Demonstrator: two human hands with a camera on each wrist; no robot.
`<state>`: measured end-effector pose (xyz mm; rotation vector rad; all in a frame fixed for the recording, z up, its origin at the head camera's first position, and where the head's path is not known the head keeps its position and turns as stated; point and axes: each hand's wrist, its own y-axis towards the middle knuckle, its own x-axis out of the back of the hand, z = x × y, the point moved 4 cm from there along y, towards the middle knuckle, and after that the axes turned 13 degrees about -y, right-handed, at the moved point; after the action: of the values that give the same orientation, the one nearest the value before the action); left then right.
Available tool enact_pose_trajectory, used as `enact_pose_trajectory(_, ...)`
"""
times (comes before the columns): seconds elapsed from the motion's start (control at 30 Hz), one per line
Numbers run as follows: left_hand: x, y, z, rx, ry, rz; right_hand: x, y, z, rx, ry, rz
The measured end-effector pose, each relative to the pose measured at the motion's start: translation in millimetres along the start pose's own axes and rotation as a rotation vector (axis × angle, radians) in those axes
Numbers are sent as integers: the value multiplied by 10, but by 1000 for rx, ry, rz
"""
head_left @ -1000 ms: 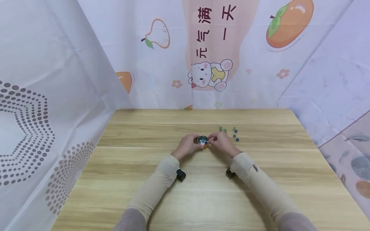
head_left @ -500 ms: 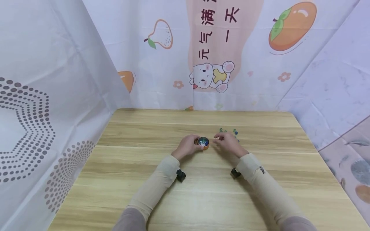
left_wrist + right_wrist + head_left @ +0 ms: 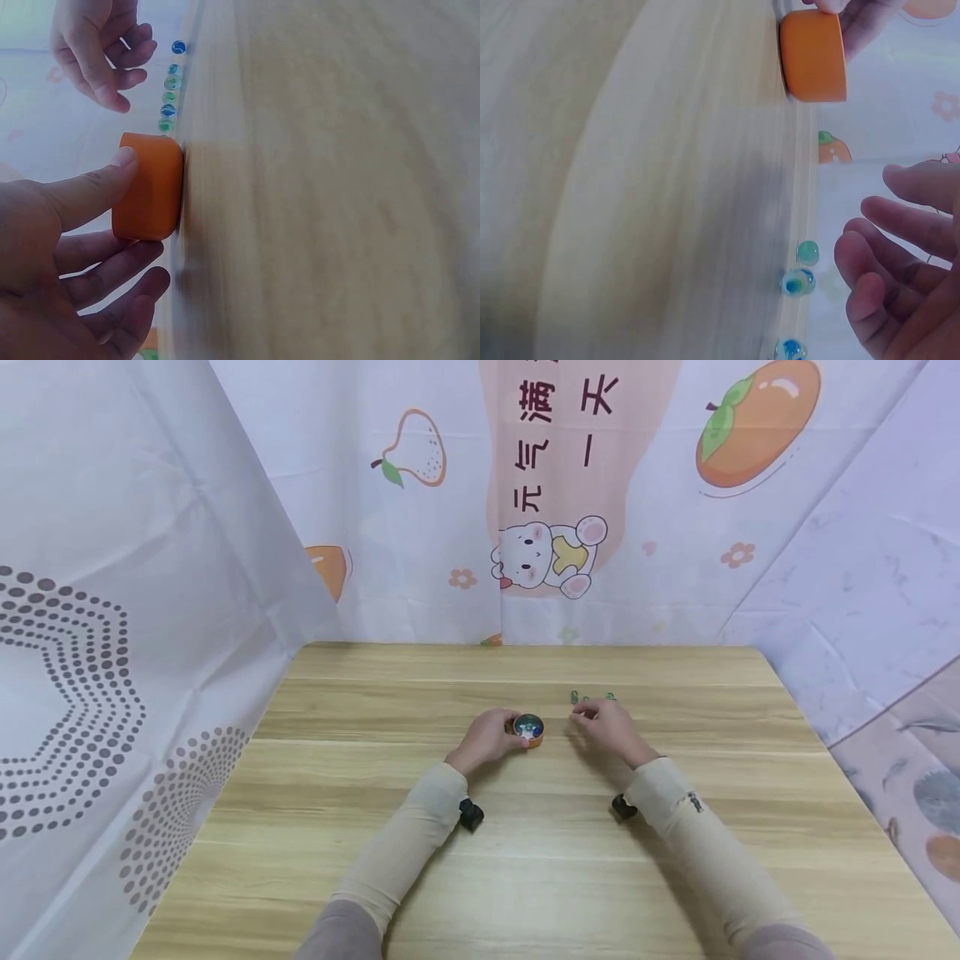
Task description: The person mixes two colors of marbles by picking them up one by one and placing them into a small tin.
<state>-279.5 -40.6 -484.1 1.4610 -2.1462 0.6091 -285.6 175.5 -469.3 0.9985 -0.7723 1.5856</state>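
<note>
Wood-grain bench (image 3: 525, 877), pale yellow-brown, set before hung white cloth (image 3: 420, 552) printed with orange mangoes (image 3: 757, 422), dark red characters (image 3: 534, 439) and a white cartoon animal (image 3: 551, 556). To my left, one pale sheet (image 3: 67, 510) patterned with grey dots. Item: small round orange cup (image 3: 154, 187), smooth-sided, material uncertain, upright on the bench, mouth upward, between my two hands. Contents: blue and green glassy marbles (image 3: 529, 727), number too small to tell. Item: loose marbles (image 3: 173, 82), clear glass swirled blue or green, at least six visible from the left wrist, lying on the bench beyond the cup, to its right. Item: my left hand (image 3: 489, 739), thumb on one side of the cup, fingers against the other, holding it in place. Item: my right hand (image 3: 609, 727), raised just above the bench beside the loose marbles, fingers loosely bent and apart, nothing between them. Item: two long beige sleeves (image 3: 401, 835), one black wrist device (image 3: 471, 814) at each cuff. Step in hand, as I judge it: gathering marbles into the cup, partly done, with a pick-up due. Next move calls for lowering my right fingertips, pinching one marble without nudging its neighbours into rolling, and keeping the cup steady.
</note>
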Motion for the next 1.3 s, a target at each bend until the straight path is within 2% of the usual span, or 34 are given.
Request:
enact_pose_trajectory(0.17, -10, -2, 13, 6, -2, 12, 43, -27, -50, -21, -2, 22)
enact_pose_trajectory(0.47, -10, 3, 7, -1, -9, 12, 149, -38, -182, -33, -37, -18)
enact_pose_trajectory(0.8, -18, 12, 10, -5, -2, 13, 363, -81, -375, -79, -69, -7)
enact_pose_trajectory(1.07, -8, 11, 0, 7, -17, 7, 371, -89, -448, -118, -131, 46)
enact_pose_trajectory(1.3, -17, 12, 0, 6, -18, 8, 299, -82, -524, -151, -166, 118)
